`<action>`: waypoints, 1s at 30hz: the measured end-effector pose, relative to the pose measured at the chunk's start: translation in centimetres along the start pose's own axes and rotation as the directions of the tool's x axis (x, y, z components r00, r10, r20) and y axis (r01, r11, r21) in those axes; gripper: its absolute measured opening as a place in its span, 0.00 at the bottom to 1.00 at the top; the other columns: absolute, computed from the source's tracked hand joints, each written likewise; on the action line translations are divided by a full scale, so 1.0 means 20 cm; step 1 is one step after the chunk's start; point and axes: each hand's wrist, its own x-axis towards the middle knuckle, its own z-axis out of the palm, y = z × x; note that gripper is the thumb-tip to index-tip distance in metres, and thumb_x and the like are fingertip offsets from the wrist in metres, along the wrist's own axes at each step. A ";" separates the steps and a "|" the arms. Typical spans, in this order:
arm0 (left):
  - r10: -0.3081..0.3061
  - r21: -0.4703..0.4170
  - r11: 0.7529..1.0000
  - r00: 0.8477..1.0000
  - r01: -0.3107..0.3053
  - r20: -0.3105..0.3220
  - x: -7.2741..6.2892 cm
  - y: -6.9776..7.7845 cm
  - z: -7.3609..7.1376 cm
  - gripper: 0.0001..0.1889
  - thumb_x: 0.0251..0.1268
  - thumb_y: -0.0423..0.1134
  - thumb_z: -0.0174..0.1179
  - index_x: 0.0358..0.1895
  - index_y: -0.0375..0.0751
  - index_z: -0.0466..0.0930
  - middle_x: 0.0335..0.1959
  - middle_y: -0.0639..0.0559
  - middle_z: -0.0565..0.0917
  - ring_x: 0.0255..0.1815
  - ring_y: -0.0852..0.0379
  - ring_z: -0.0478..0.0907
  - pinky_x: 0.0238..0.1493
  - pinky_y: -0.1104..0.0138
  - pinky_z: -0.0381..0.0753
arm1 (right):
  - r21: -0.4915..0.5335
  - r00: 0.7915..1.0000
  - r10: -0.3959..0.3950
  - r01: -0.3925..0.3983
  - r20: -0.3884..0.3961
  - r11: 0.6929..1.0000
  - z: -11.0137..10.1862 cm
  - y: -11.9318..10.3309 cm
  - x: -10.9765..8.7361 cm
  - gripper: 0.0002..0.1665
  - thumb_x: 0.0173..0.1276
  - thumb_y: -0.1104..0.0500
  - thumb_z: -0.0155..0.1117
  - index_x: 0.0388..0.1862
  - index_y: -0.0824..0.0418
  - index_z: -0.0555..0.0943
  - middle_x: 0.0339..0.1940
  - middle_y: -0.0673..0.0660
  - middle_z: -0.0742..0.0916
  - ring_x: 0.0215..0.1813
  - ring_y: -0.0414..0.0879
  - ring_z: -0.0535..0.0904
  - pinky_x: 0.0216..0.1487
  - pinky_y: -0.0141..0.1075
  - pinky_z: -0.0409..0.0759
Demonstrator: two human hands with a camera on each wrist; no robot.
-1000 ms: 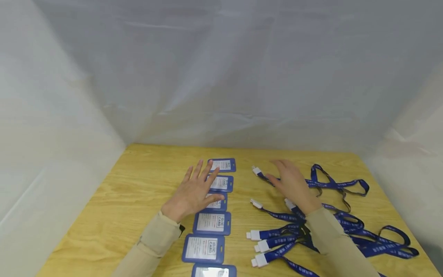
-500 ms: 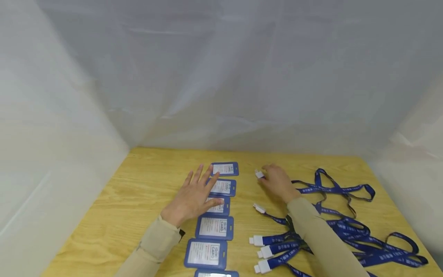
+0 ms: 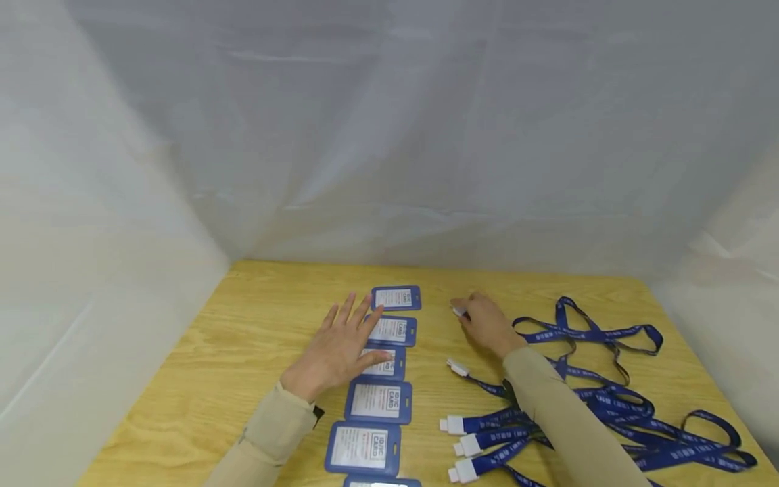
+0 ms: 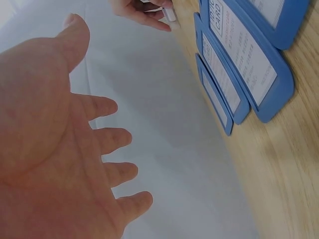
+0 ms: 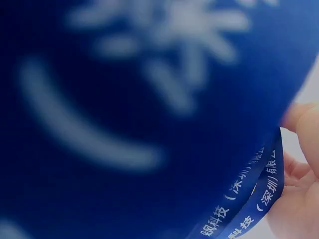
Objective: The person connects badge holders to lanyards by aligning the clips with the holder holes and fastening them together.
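My left hand is spread with straight fingers above a column of blue ID card holders, partly hiding some of them. The left wrist view shows its palm bare. Across from the far card holder, my right hand pinches the white end clip of a blue lanyard, whose strap spreads to the right. Fingers hide most of that clip. In the right wrist view a blurred blue strap covers much of the picture, with part of the hand at the right.
More blue lanyards lie overlapped at the right, below the right sleeve. Several white clips point left toward the card holders. A pale sheet hangs behind the wooden table and along its sides.
My right hand has come down onto the far lanyard's white clip and taken hold of it. My left hand stays nearly in place. The head view has shifted slightly.
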 end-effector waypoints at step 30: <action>0.007 0.006 1.000 1.000 -0.008 0.015 0.04 0.06 0.01 0.44 0.71 0.69 0.47 0.82 0.48 0.51 0.84 0.41 0.44 0.84 0.37 0.38 0.80 0.41 0.48 | 0.059 0.995 -0.033 0.039 -0.090 0.997 -0.18 0.00 -0.09 0.24 0.70 0.70 0.63 0.65 0.73 0.76 0.56 0.68 0.81 0.55 0.61 0.81 0.56 0.50 0.84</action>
